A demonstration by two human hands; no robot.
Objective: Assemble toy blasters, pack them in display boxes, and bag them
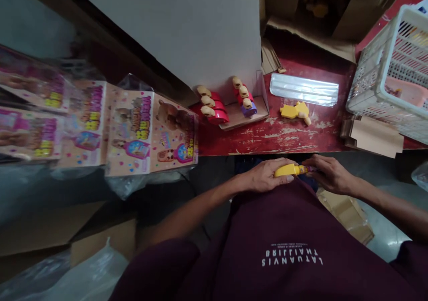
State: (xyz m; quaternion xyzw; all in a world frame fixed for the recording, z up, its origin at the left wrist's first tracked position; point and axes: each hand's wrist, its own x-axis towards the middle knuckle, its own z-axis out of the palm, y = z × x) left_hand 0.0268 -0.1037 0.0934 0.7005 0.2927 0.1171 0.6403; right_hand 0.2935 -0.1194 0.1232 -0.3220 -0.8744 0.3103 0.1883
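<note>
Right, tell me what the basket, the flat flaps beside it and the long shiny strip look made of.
White basket: likely moulded plastic, fairly matte, with slotted, perforated walls.
Flat flaps: cardboard by the look, dull tan with folded edges.
Shiny strip: clear film or foil, glossy; bright glare leaves which open.

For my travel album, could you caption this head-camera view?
Two bare hands hold a small yellow plastic piece beside a worn red wooden table.
</note>
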